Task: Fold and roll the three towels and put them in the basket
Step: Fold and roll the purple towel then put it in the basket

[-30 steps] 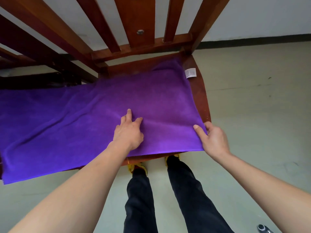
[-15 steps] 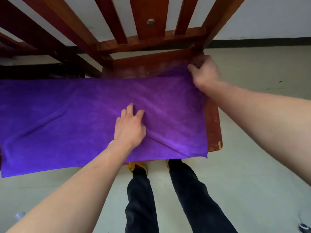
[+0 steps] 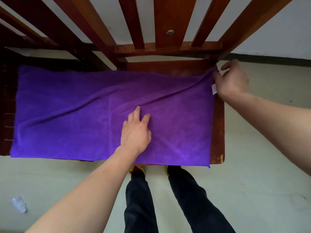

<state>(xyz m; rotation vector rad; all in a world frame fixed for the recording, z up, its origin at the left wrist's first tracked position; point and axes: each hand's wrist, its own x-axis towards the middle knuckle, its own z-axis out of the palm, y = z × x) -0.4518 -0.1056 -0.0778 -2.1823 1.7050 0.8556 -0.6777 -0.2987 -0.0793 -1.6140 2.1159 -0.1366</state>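
Towel folding looks like the step in hand. One soft purple towel lies spread on the brown wooden chair seat. The left hand presses flat on its middle. The right hand pinches the far right corner. Next, that corner likely needs pulling smooth. The small white tag is too blurry to read.

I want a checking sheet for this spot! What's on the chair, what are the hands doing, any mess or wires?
Surface: wooden chair seat, mostly covered by the purple towel.
Job's things: purple towel spread flat, creased, white label at its right edge; no basket or other towels seen.
Clutter: clear bottle lying on the floor.
Grips: left hand presses flat on the towel; right hand pinches its far right corner.
Cables: nothing seen.
Surroundings: pale floor, white wall, chair back slats.
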